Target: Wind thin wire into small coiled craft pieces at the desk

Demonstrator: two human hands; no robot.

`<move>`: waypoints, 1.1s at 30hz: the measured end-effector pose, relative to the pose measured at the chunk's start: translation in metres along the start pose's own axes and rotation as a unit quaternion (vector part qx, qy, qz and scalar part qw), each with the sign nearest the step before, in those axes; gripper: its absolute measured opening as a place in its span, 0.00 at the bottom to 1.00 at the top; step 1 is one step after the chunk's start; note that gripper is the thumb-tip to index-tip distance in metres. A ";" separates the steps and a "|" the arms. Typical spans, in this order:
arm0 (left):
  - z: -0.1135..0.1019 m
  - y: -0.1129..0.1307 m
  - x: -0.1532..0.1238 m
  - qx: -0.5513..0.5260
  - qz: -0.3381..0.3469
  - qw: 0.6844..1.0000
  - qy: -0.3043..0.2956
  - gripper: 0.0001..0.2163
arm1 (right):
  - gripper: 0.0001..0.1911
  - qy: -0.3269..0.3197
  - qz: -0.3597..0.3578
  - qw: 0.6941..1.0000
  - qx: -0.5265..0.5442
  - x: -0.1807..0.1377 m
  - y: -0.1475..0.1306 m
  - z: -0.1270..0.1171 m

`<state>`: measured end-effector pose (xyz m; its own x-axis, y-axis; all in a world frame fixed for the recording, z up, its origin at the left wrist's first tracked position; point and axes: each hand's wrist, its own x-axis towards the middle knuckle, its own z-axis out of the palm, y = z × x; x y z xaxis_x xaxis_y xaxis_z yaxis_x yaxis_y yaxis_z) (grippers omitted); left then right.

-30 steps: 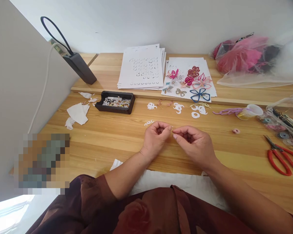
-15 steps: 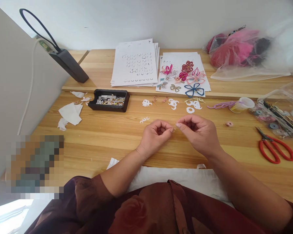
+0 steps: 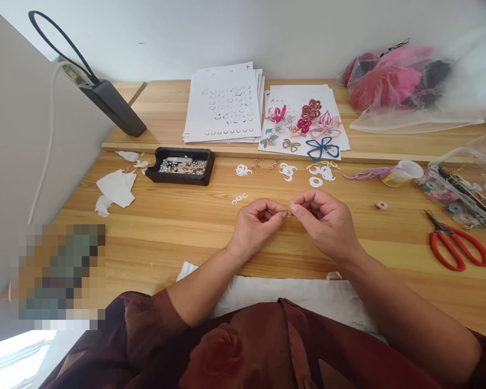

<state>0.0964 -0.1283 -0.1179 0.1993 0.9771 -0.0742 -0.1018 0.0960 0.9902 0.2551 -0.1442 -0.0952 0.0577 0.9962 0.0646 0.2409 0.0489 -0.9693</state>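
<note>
While the left hand [image 3: 256, 229] and right hand [image 3: 324, 224] bend inward close together above the wooden table [image 3: 166, 243], their fingers [image 3: 294, 208] pinch from both sides one tiny golden piece [image 3: 288, 213], too small to tell its kind.

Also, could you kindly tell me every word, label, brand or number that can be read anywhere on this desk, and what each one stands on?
None can be read.
Small label on the black device, near its upper end: too small to read.
Pixelated patch at the lower left: too blurred to read.
White sheets: only cut-out shapes show, no legible print.
</note>
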 end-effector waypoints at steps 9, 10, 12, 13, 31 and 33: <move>-0.001 -0.005 -0.001 0.027 0.009 1.000 0.009 0.07 | 0.06 0.021 0.002 1.000 -0.023 -0.002 -0.001 0.002; -0.001 -0.005 -0.001 0.031 0.008 0.999 0.013 0.07 | 0.06 0.023 0.002 0.999 -0.026 -0.002 -0.001 0.002; -0.001 -0.004 -0.001 0.032 0.006 0.999 0.015 0.07 | 0.05 0.024 0.002 0.999 -0.025 -0.002 -0.003 0.003; -0.001 -0.003 -0.001 0.029 0.003 0.999 0.012 0.07 | 0.05 0.022 0.002 0.999 -0.023 -0.002 -0.003 0.002; 0.000 0.007 0.001 -0.152 -0.108 0.982 0.004 0.17 | 0.10 -0.031 0.120 0.983 0.134 0.008 0.004 0.001; -0.001 0.006 0.002 -0.168 -0.112 0.979 0.008 0.17 | 0.08 -0.031 0.077 0.992 0.100 0.006 0.006 0.004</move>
<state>0.0955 -0.1256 -0.1124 0.2388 0.9272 -0.2886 -0.3736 0.3620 0.8540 0.2527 -0.1379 -0.1017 0.0173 0.9953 -0.0957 0.0374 -0.0963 -0.9947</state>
